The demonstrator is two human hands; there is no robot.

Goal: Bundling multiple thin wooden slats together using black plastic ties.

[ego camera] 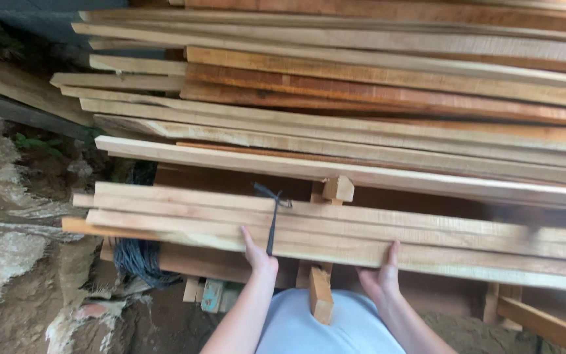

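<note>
Item: bundle (335, 233) of pale sawn planks, lying lengthwise across our front at the foot of the stack (375, 98), tied once with a dark cord (273, 223).

Left grip (257, 252): we have it under the bundle's near edge just left of the cord, thumb up against the front face, closed on the wood.

Right grip (381, 272): likewise under the near edge, well right of the cord, thumb raised on the face, holding the bundle.

The bundle thus sits on and above both grips, its ends running far past them on either side.

Between the grips: an upright wood offcut (320, 295). A small block (339, 189) sits just above the bundle.

Lower left: a coil of black wire (139, 262), on bare ground (14, 275).
</note>
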